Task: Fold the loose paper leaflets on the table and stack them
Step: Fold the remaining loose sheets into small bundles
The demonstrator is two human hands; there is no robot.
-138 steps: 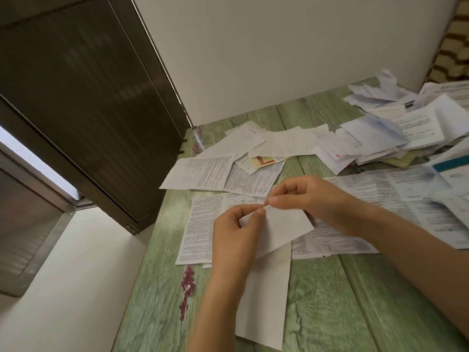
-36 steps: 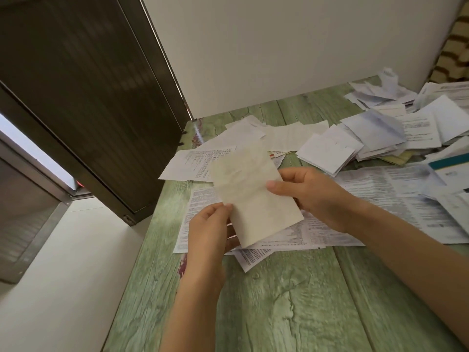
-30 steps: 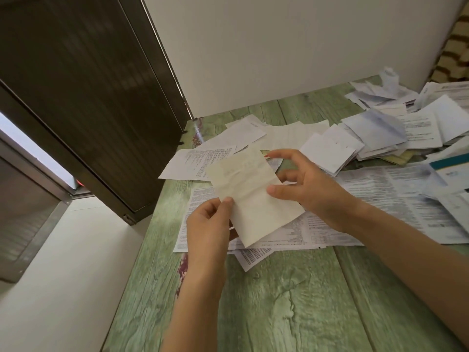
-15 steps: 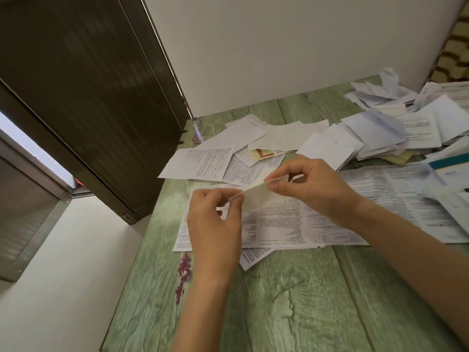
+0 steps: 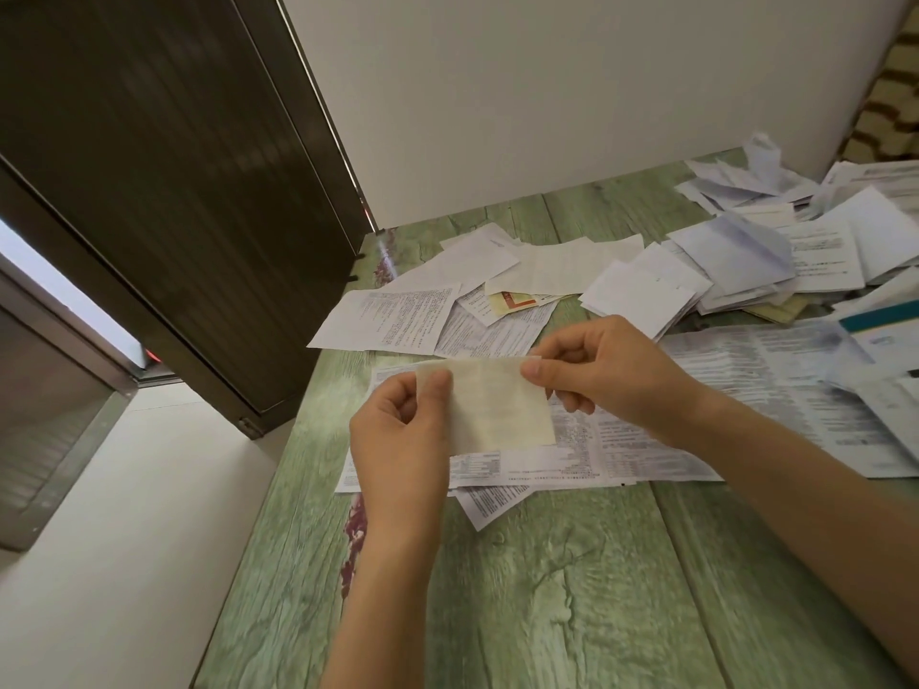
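Leaflet (image 5: 497, 410), cream and apparently folded, held above table (image 5: 547, 589). Pinched at top corners by left grip (image 5: 403, 440) and right grip (image 5: 611, 375).

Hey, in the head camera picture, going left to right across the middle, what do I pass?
First the dark slatted door → left hand → cream leaflet, pinched by both hands → right hand → teal-striped paper at the right edge.
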